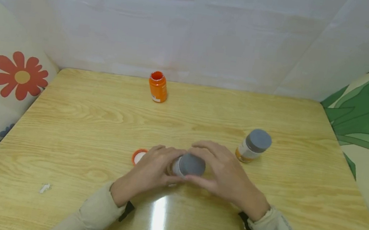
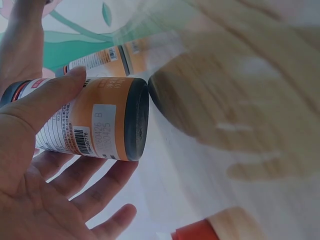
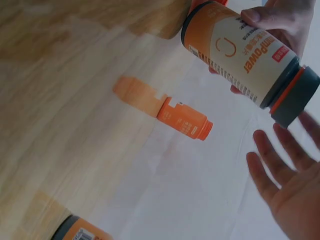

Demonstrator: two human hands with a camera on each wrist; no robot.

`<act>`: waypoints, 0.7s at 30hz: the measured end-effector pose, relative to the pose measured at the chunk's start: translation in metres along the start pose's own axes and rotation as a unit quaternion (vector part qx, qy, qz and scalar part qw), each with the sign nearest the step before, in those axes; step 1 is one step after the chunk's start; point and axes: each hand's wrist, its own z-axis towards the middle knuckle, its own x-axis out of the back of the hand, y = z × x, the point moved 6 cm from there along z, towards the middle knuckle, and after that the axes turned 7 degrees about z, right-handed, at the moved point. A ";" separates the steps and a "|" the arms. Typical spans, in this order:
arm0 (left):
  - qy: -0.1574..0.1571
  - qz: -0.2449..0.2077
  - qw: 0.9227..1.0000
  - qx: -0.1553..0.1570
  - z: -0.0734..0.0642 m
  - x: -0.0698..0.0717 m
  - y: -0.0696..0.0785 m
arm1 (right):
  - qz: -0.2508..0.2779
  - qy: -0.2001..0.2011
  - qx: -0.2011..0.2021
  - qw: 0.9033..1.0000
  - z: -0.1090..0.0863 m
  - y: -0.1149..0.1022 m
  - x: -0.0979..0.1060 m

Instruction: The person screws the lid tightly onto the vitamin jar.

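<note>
The cylindrical white-and-orange plastic bottle (image 3: 242, 55) with a dark grey base is tilted at the middle of the glossy wood-grain bench (image 1: 80, 136), the edge of its base seeming to meet the surface. The left hand (image 1: 153, 165) has its grip closed round the bottle's body, thumb on one side and fingers on the other. The right hand (image 1: 224, 170) has its grip open, loosely bent fingers spread about the round dark grey screw cap (image 1: 192, 165); how firmly any fingertip touches cannot be told. The bottle looks stiff and hard to break, probably light to moderate in weight, its contents hidden; the smooth label could slip under a loose hold. The middle of the body is the sound place to steady it, the cap's side wall the place to turn. A round orange-rimmed white lid (image 1: 138, 156) lies beside the left hand, and a small glossy orange uncapped bottle (image 1: 158, 89) stands near the far edge.
</note>
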 end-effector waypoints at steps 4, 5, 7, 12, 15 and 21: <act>-0.001 -0.001 1.000 0.001 0.000 0.000 0.000 | 0.021 -0.031 0.041 0.998 -0.003 -0.003 0.001; -0.001 -0.001 1.000 0.001 0.000 0.000 0.000 | 0.025 -0.036 0.049 0.998 -0.003 -0.004 0.002; -0.002 -0.001 1.000 0.000 0.000 0.000 0.000 | 0.029 -0.043 0.057 0.997 -0.004 -0.005 0.002; -0.002 -0.004 1.000 0.000 -0.001 0.000 0.000 | 0.028 -0.027 0.048 0.998 -0.003 -0.004 0.002; -0.002 -0.004 1.000 -0.001 0.000 -0.001 0.000 | 0.018 -0.008 0.038 0.999 -0.002 -0.002 0.002; 0.003 0.004 1.000 -0.007 -0.001 -0.001 0.003 | -0.005 -0.002 -0.006 1.000 0.001 0.000 0.001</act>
